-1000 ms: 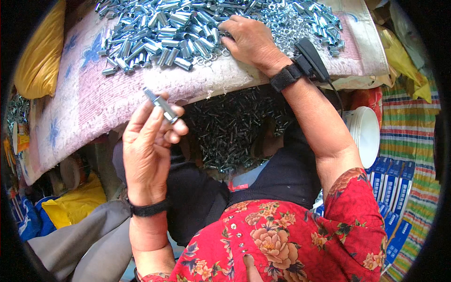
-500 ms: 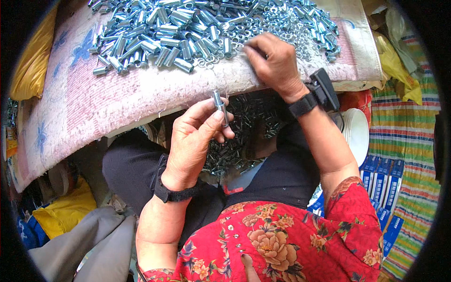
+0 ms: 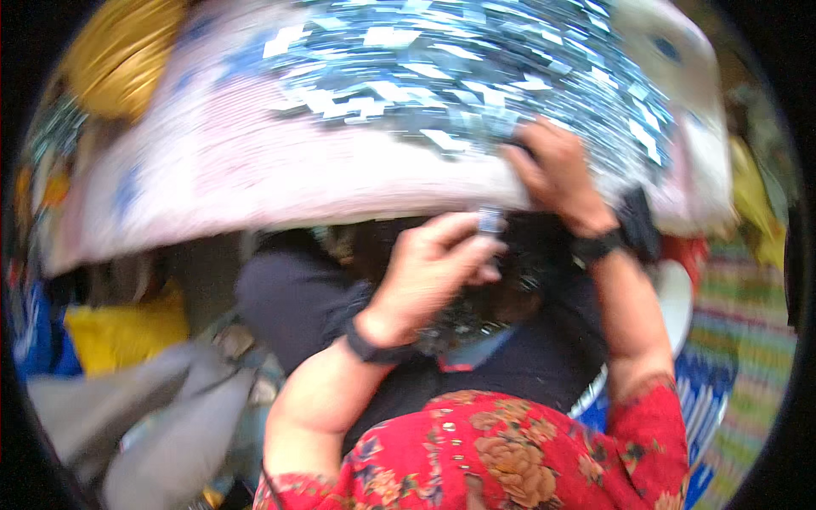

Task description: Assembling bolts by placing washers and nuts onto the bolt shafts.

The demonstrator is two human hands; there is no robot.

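Between the thumb and fingers of my left hand (image 3: 433,268) is a small shiny expansion bolt (image 3: 490,223), held upright below the table's front edge. Motion blur hides its finer shape. My right hand (image 3: 557,170) lies at the near edge of a heap of metal sleeves (image 3: 399,76), its fingers bent and its thumb toward the left. Blur keeps me from seeing whether anything is in those fingers. Small washers, smeared in this frame, lie in the heap near the right hand.
A pale patterned cloth (image 3: 238,170) covers the table. More dark metal parts (image 3: 467,319) lie below, between my knees. A white bucket (image 3: 677,302) stands at my right, near blue boxes (image 3: 710,382) on a striped sheet (image 3: 756,340). Grey cloth (image 3: 187,425) and a yellow bag (image 3: 127,336) lie at left.
The view has shifted and blurred, so the table and both hands appear farther right and lower. My left hand still holds the bolt; my right hand stays by the heap's edge.
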